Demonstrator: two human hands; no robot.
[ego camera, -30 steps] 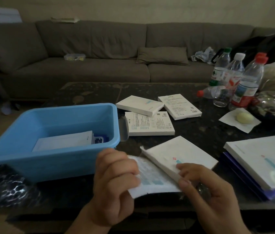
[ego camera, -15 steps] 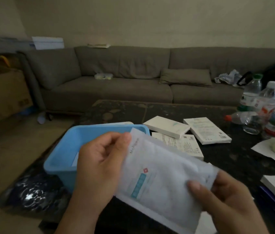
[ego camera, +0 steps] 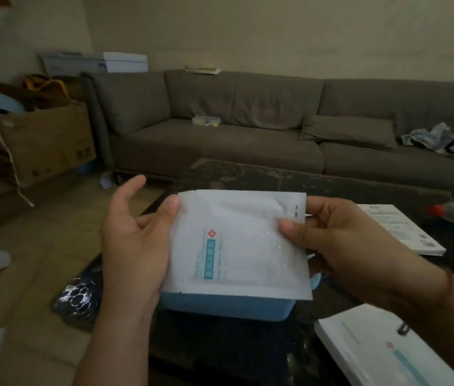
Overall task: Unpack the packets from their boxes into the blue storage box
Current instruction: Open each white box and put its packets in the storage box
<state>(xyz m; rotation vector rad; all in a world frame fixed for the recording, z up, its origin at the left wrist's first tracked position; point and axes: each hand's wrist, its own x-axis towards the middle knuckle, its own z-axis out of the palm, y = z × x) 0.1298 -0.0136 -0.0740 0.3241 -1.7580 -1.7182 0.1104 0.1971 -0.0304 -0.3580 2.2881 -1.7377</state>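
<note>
Above the blue storage box (ego camera: 228, 306), both hands hold one white packet (ego camera: 241, 243). The left hand (ego camera: 133, 232) pinches its left edge; the right hand (ego camera: 342, 240) pinches its right edge.

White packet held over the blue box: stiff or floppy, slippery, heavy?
The white packet likely flexes: it looks thin and flat, with soft creases near its top. Probably light, since the left hand and right hand hold it up by the edges alone. Its faintly glossy face may be a bit slippery, so dropping it flat into the blue storage box seems safest.
</note>
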